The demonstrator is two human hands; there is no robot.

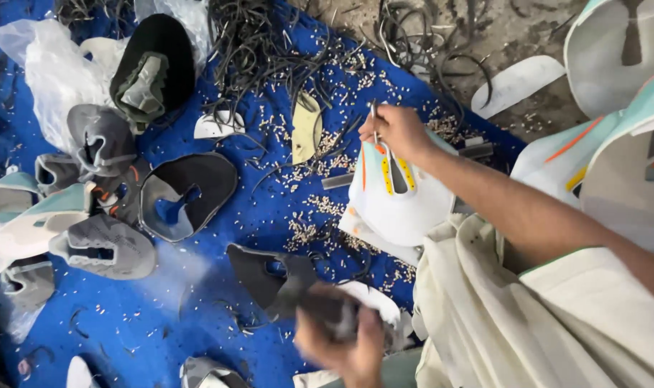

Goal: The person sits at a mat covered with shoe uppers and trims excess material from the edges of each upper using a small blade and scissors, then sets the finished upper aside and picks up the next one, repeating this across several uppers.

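Hands busy over shoe uppers on a blue sheet [219, 302]

Right hand [397, 131] pinches a thin tool [374, 118] above a white upper [402, 197]; blurred left hand [345, 338] grips a dark piece [284, 276]. Grey uppers [104, 244] crowd the sheet's left edge.

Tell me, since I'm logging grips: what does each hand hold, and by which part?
The right hand pinches a thin metal tool low on its shaft. The left hand, blurred, grips a dark shoe-upper piece at one end.

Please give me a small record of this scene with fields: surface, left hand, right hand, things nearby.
surface: blue plastic sheet
left hand: left hand, blurred, grips a dark grey fabric shoe upper piece
right hand: right hand holds a thin metal tool above a white shoe upper panel with yellow stripes
things nearby: grey knitted shoe uppers, black trimmed strips, small pale scraps
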